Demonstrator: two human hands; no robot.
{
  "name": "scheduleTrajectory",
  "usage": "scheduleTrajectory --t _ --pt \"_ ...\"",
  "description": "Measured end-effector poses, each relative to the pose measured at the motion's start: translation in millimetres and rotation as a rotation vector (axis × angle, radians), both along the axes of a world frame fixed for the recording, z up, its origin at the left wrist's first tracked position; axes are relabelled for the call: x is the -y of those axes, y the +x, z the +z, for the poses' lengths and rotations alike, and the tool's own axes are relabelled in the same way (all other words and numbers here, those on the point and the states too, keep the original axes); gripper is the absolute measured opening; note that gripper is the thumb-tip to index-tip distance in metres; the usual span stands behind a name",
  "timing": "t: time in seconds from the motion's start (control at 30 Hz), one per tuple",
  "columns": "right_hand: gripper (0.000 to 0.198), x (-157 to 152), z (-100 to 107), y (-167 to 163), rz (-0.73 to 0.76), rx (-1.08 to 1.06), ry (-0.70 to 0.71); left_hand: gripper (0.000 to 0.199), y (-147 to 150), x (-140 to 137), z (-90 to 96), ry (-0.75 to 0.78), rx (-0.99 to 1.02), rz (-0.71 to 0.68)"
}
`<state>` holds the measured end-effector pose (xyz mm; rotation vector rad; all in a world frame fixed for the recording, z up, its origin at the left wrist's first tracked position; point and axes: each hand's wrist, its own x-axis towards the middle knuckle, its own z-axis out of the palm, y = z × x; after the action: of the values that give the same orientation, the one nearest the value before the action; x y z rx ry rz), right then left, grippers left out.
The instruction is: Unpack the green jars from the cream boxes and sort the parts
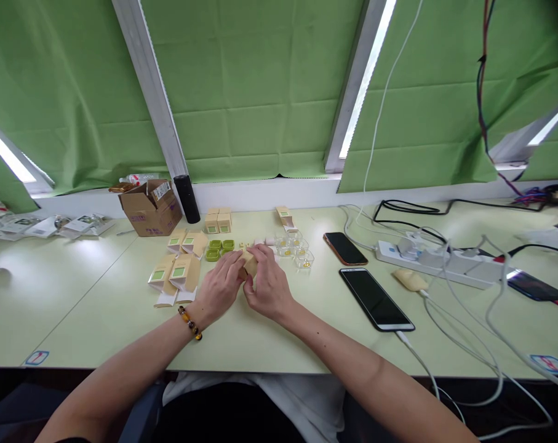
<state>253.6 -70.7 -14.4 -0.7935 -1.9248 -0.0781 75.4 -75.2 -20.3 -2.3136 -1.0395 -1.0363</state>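
Between my two hands is a small tan cardboard box [250,264], mostly covered by my fingers. My left hand [221,280] grips its left side, a beaded bracelet on the wrist. On the other side my right hand [268,283] is closed around the box with the thumb low and the fingers on top. Just behind my left hand lie several green square trays [220,247]. To the left stand tan boxes with open flaps [185,272]. Beyond my right hand are clear plastic cups [294,247] with small yellow bits in them.
Closed tan boxes [218,220] and one open box [286,218] stand farther back. A brown carton [150,208] and a black cylinder [187,199] are by the wall. On the right lie phones [376,298], a white power strip [438,264] and loose cables.
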Motion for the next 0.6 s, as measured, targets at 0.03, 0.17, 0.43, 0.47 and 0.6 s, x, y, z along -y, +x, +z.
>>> scheduleTrajectory --t 0.03,0.17,0.43,0.47,0.6 --pt "0.078 -0.7 -0.9 -0.4 -0.006 -0.007 0.002 0.050 0.2 0.3 0.0 -0.012 0.007 0.002" --pt "0.075 -3.8 -4.8 -1.4 -0.016 -0.028 0.013 0.051 0.4 0.2 -1.6 -0.063 0.046 0.008" --pt "0.068 -9.9 -5.6 3.3 0.011 -0.053 0.033 0.061 -0.8 2.6 -3.5 -0.136 0.105 -0.013" --pt "0.067 -10.9 -4.8 5.0 0.024 -0.083 0.015 0.062 -0.8 3.1 -3.6 -0.144 0.113 -0.023" --pt "0.060 -14.1 -1.1 10.6 0.105 -0.292 -0.152 0.063 -0.4 3.5 -5.4 -0.220 0.206 -0.048"
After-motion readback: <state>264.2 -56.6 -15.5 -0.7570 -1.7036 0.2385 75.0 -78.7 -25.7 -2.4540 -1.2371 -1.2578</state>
